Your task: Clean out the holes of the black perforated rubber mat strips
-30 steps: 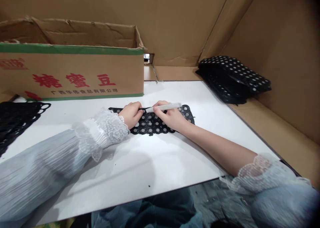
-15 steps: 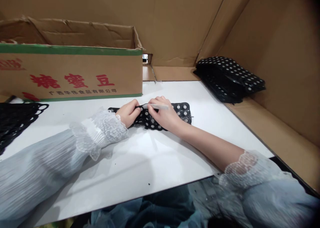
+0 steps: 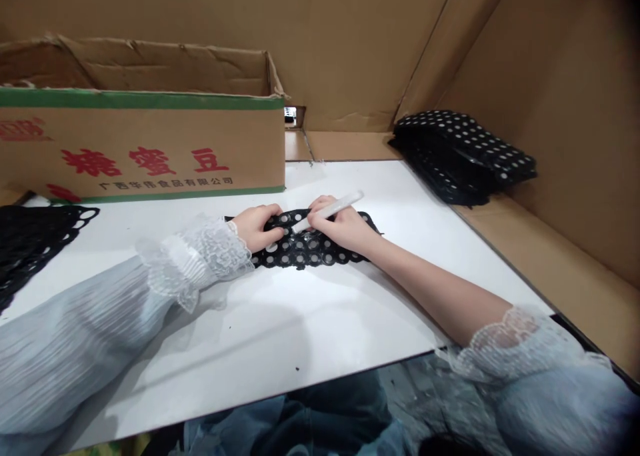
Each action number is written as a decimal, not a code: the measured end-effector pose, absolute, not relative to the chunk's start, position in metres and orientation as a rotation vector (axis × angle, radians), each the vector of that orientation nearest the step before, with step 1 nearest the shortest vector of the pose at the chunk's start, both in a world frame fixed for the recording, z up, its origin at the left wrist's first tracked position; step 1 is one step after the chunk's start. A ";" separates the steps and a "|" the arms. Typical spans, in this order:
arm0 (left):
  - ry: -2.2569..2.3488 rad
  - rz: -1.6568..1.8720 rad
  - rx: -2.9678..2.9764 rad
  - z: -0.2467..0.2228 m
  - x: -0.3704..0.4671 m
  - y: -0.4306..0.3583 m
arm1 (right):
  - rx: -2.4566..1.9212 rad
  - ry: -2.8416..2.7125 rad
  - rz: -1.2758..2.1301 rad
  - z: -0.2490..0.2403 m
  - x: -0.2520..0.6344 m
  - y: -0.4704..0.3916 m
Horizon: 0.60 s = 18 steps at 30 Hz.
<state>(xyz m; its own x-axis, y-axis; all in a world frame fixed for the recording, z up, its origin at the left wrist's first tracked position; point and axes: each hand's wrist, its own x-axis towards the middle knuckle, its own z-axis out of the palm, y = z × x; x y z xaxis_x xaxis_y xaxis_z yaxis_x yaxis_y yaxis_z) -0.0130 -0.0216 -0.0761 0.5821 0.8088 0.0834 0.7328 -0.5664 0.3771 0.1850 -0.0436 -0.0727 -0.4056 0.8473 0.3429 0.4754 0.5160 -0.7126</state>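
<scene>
A black piece with rows of pale round dots [image 3: 300,248] lies flat on the white table [image 3: 240,363]. On its left part rests my left hand [image 3: 257,228], thumb and fingers apart, pressing on the piece. My right hand [image 3: 345,228] is closed around a white pen-like tool [image 3: 333,209], over the right part of the piece. The tool slants down to the left, and its lower end meets the dotted surface close to my left thumb.
A cardboard box with red lettering [image 3: 190,143] stands at the back left. Black openwork material [image 3: 40,243] lies at the left edge. Folded dotted black pieces [image 3: 465,149] are heaped at the back right, against cardboard walls [image 3: 360,56].
The dotted piece now lies flatter, with more of its middle showing. My left fingers have spread from a pinch. The tool has tilted up, and my right hand has shifted slightly right.
</scene>
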 end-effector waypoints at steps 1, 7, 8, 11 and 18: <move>1.259 0.325 2.543 -0.075 -0.013 -0.021 | -1.072 -2.065 0.656 -0.073 0.185 -0.044; 1.269 0.307 2.604 -0.073 -0.009 -0.026 | -1.051 -2.151 0.485 -0.078 0.181 -0.050; 1.271 0.335 2.612 -0.074 -0.009 -0.027 | -1.052 -2.169 0.433 -0.079 0.180 -0.051; 1.298 0.400 2.620 -0.077 -0.006 -0.031 | -1.105 -2.199 0.261 -0.083 0.173 -0.053; 1.350 0.475 2.544 -0.079 -0.010 -0.030 | -1.207 -2.187 0.081 -0.084 0.160 -0.047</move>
